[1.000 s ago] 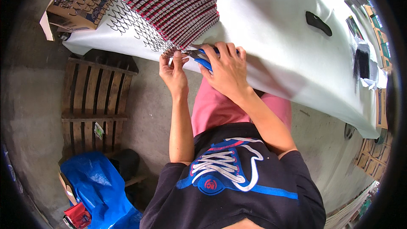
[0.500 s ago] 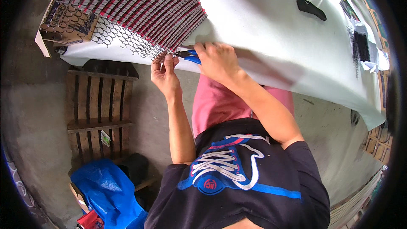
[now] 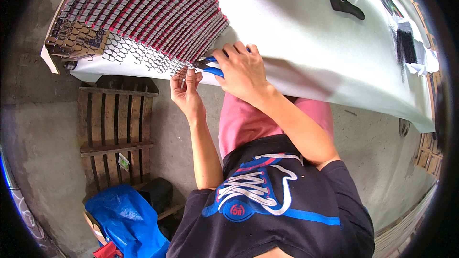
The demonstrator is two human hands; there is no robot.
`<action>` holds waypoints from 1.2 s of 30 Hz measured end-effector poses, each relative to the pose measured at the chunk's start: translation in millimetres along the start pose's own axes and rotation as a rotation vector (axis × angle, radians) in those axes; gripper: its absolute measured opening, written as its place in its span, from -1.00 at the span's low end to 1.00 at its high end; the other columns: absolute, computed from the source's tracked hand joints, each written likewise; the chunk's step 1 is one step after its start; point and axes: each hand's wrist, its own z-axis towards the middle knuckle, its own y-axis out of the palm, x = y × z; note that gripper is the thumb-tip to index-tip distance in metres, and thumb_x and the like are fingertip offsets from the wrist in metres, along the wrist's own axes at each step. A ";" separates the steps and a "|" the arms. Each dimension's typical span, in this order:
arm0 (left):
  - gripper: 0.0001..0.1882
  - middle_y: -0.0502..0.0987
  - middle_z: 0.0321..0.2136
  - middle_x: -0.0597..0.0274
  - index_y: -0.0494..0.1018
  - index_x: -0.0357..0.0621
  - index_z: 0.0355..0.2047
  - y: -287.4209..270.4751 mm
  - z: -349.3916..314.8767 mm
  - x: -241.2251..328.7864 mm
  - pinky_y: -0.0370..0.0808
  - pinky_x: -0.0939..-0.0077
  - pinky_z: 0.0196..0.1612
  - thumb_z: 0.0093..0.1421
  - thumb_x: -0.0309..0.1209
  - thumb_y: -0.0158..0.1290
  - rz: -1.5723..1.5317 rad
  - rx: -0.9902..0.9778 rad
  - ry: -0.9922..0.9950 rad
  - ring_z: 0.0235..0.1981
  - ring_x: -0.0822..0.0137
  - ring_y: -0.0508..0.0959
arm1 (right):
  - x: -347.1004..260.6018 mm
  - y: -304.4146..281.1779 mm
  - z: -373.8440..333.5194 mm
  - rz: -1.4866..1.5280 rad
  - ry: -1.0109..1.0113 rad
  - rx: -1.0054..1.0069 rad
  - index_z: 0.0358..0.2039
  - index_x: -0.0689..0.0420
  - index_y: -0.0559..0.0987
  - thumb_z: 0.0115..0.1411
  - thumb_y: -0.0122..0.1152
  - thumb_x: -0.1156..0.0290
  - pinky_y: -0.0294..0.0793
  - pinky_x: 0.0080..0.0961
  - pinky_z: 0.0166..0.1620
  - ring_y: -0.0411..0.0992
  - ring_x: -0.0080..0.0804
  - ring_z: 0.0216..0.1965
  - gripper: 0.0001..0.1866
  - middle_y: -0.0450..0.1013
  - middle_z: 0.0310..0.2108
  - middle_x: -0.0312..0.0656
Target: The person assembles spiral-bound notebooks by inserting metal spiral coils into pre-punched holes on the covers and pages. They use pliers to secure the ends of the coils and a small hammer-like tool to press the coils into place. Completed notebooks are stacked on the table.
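A large sheet of dark wire mesh, crossed by rows of red and grey, spreads over the white-covered table at the far left. Bare wire loops hang along its near edge. The mesh's lower corner is pinched between the thumb and fingers of my left hand. In my right hand is a pair of blue-handled pliers, handles spread apart. Their dark jaws reach the mesh corner just above my left fingertips. Whether the jaws touch a wire is too small to tell.
A cardboard piece lies under the mesh's left end. On the white table cover rests a black flat object, with dark mesh pieces at the right edge. Below left are a wooden slatted pallet and a blue plastic bag.
The pliers' handles have spread wider as my right fingers loosened. My left hand keeps its pinch on the mesh corner. The whole view has shifted slightly.
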 end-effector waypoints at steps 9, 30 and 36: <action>-0.83 0.49 -0.37 0.23 0.38 -0.25 -0.24 2.1 -2.1 -3.3 0.51 0.65 -0.29 0.21 -0.43 0.04 -0.108 -0.016 -0.026 -0.41 0.47 0.52 | 9.0 14.2 1.6 0.060 0.017 -0.053 -0.44 0.07 0.52 -0.17 0.33 0.26 0.45 -0.29 -0.45 0.46 -0.21 -0.54 -0.73 0.44 -0.60 -0.20; -0.89 0.41 -0.53 0.50 0.40 -0.11 -0.35 10.0 9.6 13.3 0.05 0.79 -0.60 0.21 -0.36 0.05 0.105 0.066 0.102 -0.62 0.74 0.17 | -1.7 3.2 6.7 0.033 0.018 0.013 -0.26 0.00 0.50 -0.19 0.34 0.28 0.32 -0.26 -0.16 0.39 -0.31 -0.23 -0.60 0.43 -0.39 -0.27; -0.86 0.47 -0.47 0.44 0.39 -0.13 -0.32 12.5 9.5 8.7 0.05 0.80 -0.57 0.24 -0.33 0.01 0.175 0.078 0.173 -0.61 0.73 0.16 | 4.5 8.7 8.4 0.144 0.099 -0.159 -0.33 -0.01 0.54 -0.16 0.29 0.32 0.41 -0.33 -0.36 0.45 -0.28 -0.37 -0.70 0.46 -0.48 -0.28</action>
